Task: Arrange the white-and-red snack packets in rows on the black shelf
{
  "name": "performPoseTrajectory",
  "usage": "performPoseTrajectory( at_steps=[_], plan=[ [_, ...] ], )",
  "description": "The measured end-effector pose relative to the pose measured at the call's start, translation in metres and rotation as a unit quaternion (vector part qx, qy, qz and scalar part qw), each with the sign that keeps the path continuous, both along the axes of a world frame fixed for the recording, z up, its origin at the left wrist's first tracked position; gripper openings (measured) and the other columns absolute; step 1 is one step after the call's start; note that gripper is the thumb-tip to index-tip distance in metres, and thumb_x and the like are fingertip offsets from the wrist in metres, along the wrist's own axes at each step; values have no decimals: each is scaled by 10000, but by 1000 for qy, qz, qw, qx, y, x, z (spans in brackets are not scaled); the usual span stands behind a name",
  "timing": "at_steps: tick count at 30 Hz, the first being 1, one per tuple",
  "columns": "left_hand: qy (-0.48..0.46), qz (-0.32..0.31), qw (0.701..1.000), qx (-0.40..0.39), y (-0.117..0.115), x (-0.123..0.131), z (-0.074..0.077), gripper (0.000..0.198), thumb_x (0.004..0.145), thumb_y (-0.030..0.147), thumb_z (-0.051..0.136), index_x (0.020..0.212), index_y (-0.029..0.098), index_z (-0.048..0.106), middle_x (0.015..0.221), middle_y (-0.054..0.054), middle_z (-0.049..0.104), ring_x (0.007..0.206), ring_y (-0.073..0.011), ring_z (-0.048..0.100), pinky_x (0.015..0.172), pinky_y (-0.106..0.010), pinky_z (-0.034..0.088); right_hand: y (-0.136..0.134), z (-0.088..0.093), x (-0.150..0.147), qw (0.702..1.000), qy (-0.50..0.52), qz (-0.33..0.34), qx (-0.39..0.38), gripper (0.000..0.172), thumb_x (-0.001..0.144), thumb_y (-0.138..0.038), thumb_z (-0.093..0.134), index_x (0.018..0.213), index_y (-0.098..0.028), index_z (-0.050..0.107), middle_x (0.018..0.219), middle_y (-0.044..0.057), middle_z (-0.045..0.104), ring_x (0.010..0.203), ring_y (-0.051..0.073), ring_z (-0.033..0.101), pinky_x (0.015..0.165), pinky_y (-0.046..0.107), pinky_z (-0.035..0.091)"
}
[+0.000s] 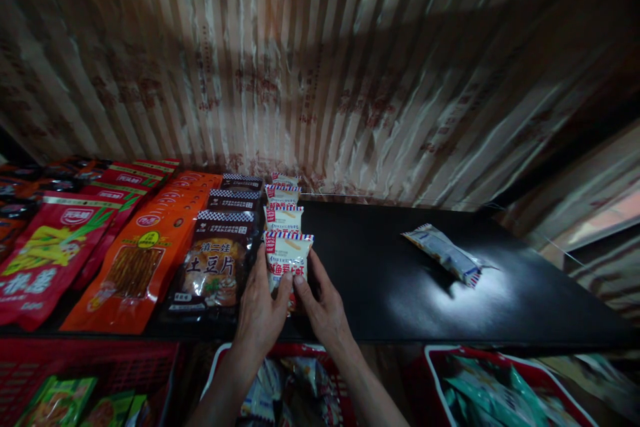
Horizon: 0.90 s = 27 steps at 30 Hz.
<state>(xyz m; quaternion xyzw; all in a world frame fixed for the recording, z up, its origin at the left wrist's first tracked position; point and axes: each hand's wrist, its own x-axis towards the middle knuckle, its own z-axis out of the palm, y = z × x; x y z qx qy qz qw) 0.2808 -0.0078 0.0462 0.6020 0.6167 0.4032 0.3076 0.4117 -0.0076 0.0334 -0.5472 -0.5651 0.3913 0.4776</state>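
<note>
A small white snack packet (287, 257) with a red and blue striped top edge is held upright between both my hands, at the front of a row of like packets (283, 217). My left hand (263, 303) grips its left side, the thumb on its front. From the right, my right hand (323, 300) closes on it in the same way. Just left of my left hand stand dark brown potato-chip bags (215, 263) in a row. The lower part of the held packet is partly hidden by my thumbs.
Orange snack bags (137, 257) and red bags (45, 247) fill the left of the black shelf (370, 307). A packet (445, 253) lies flat on the right. Red baskets (433, 363) with snack bags stand below the front edge. Corrugated sheeting (320, 67) rises behind.
</note>
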Motion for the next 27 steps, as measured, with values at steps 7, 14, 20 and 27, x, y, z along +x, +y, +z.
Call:
performPoseTrajectory(
  at_steps=[7, 14, 20, 27],
  plan=[
    [1, 9, 1000, -6, -1, 1, 2, 689, 879, 428, 389, 1440, 88, 174, 1416, -188, 405, 1295, -256, 405, 1049, -438, 337, 1, -2, 1, 1000, 10, 10, 8, 671, 837, -471, 548, 1417, -229, 316, 1422, 32, 435, 1319, 227, 381, 1101, 408, 299],
    [9, 18, 1000, 17, -3, 3, 4, 718, 877, 442, 398, 1444, 81, 145, 1424, -199, 388, 1300, -262, 400, 1045, -439, 348, 1, -5, 1, 1000, 26, 4, 15, 656, 842, -467, 535, 1417, -244, 313, 1439, 32, 409, 1335, 232, 354, 1108, 452, 280],
    [34, 22, 998, 39, -5, 4, 5, 697, 880, 408, 406, 1440, 74, 160, 1430, -201, 382, 1296, -261, 406, 1044, -427, 358, 0, -1, 0, 999, 32, 8, 28, 639, 845, -450, 540, 1410, -242, 327, 1427, 42, 428, 1326, 235, 371, 1109, 459, 282],
    [44, 12, 998, 40, -6, 5, 3, 672, 887, 373, 392, 1437, 62, 162, 1429, -205, 381, 1294, -261, 407, 1044, -425, 356, -4, -1, 4, 1000, 5, 20, 24, 613, 850, -444, 530, 1399, -235, 354, 1401, 39, 466, 1289, 225, 428, 1091, 423, 319]
  ],
)
